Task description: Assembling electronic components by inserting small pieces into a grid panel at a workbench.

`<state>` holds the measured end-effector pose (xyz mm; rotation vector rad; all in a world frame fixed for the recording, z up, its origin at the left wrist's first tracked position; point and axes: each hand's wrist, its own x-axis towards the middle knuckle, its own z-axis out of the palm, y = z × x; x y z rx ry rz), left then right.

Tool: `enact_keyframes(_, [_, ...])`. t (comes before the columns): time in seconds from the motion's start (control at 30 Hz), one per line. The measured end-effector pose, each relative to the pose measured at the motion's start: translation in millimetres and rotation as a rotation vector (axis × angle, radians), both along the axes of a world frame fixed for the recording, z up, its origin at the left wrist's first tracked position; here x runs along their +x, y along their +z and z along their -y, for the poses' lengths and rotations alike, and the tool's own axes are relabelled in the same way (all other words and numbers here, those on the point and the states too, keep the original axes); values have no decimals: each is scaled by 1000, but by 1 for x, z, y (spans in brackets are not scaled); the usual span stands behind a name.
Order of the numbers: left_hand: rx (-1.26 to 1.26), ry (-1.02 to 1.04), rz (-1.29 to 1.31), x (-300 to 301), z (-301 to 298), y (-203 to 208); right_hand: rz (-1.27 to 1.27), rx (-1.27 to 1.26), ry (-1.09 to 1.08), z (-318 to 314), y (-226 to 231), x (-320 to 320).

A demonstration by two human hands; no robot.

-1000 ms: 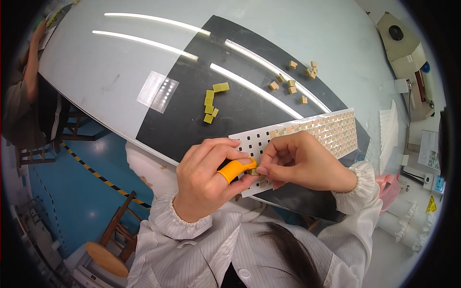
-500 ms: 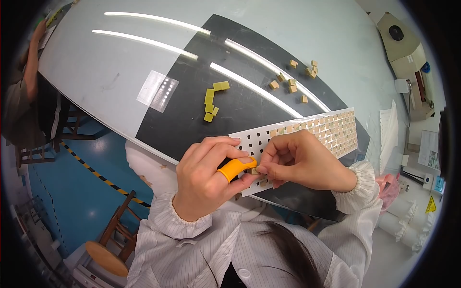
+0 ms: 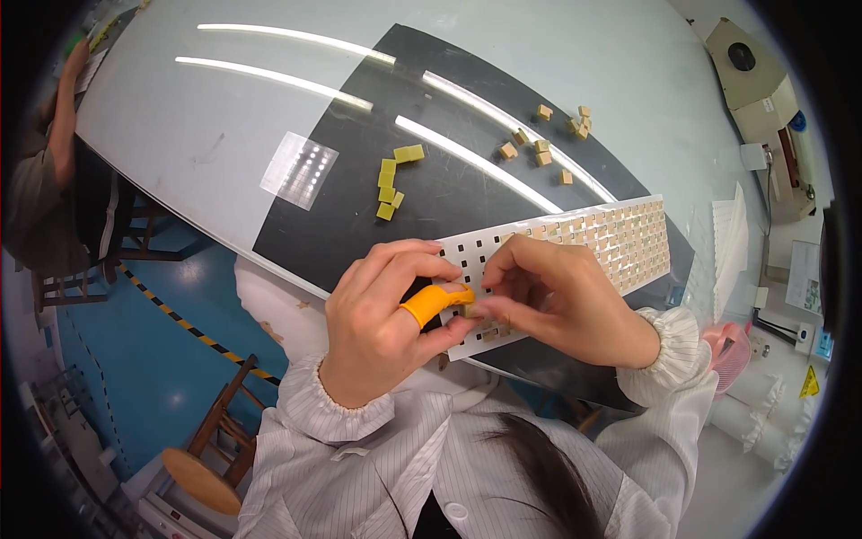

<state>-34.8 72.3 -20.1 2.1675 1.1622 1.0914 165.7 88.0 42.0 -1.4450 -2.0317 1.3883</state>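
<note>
A white perforated tray (image 3: 620, 242) with square holes lies on the black mat (image 3: 449, 193); its right part is filled with small tan blocks. My left hand (image 3: 382, 319), with an orange finger cot on one finger, and my right hand (image 3: 557, 296) meet at the tray's near left corner. Together their fingertips pinch a small tan block (image 3: 473, 312) over the holes. Another tan block (image 3: 490, 335) sits in the tray just below my fingers.
Yellow blocks (image 3: 391, 184) lie in an L-shaped row on the mat, and loose tan blocks (image 3: 543, 139) are scattered farther right. A clear perforated sheet (image 3: 299, 171) lies on the pale table. Another person's arm (image 3: 58, 117) is at far left. A wooden stool (image 3: 202, 458) stands below.
Both hands and the tray sit slightly higher in the picture; my hands stay together at the tray's near corner, still pinching the block.
</note>
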Motion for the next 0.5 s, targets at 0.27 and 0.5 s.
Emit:
enact_keyframes(0.27, [0, 12, 6, -1, -1, -2, -70, 101, 107, 1, -9, 2])
enact_keyframes(0.5, [-1, -6, 25, -2, -1, -2, -105, 327, 252, -4, -20, 8])
